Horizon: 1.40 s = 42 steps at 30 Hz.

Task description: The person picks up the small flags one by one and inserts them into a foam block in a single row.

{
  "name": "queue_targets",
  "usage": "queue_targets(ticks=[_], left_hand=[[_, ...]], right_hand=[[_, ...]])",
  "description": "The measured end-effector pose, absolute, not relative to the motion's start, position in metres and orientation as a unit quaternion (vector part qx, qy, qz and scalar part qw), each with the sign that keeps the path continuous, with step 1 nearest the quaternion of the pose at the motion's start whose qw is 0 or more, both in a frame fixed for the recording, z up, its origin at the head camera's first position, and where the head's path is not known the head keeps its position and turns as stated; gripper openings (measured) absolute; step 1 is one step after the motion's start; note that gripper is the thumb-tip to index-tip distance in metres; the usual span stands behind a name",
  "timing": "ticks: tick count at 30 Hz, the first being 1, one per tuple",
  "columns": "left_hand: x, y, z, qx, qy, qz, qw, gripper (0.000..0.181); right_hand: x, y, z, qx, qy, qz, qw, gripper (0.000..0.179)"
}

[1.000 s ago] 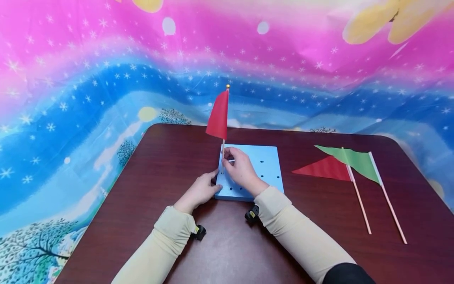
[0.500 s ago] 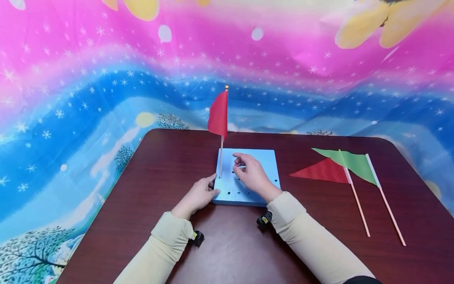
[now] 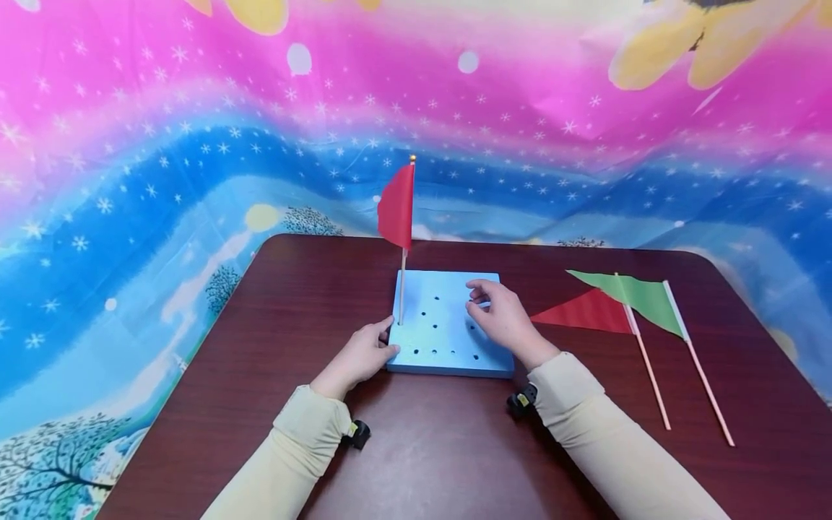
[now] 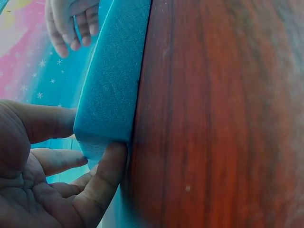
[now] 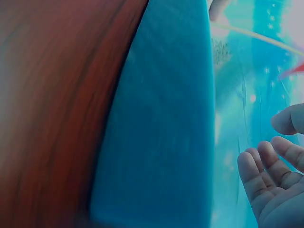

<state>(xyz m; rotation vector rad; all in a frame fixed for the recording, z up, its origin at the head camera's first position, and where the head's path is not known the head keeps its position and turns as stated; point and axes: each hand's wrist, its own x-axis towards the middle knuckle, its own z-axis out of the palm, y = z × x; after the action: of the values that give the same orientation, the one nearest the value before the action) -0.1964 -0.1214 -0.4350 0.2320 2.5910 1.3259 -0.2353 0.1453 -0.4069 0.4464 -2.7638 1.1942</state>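
Observation:
A red pennant flag point(image 3: 398, 208) on a thin wooden stick stands upright in a hole near the left edge of the light blue board point(image 3: 455, 285), which is dotted with holes. At the board's front left corner, my left hand point(image 3: 356, 357) grips the edge. In the left wrist view, the thumb touches the upper edge while other fingers point(image 4: 105, 183) lie against the side. Over the right part of the board hovers my right hand point(image 3: 503, 318), holding nothing. Its loosely bent fingers point(image 5: 254, 171) show in the right wrist view.
To the right on the brown table point(image 3: 442, 440) lie a red flag point(image 3: 585, 314) and a green flag point(image 3: 653, 300), which partly overlap, sticks pointing toward the front. A patterned cloth point(image 3: 195, 166) hangs behind the table.
My right hand has let go of the red flag's stick and moved right across the board. The flag stays standing, and the left hand keeps its place at the corner.

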Motion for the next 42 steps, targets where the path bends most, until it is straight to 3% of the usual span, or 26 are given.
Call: queue_targets(ticks=[18,42], left_hand=[[-0.193,-0.123,-0.433,0.071,0.883,0.449,0.114,0.065],[-0.194,-0.12,-0.432,0.073,0.882,0.451,0.116,0.064]], right_hand=[[-0.231,0.208,-0.411,0.108,-0.929,0.353,0.042,0.031],[-0.187,0.317,-0.409,0.061,-0.953,0.295,0.038,0.028]])
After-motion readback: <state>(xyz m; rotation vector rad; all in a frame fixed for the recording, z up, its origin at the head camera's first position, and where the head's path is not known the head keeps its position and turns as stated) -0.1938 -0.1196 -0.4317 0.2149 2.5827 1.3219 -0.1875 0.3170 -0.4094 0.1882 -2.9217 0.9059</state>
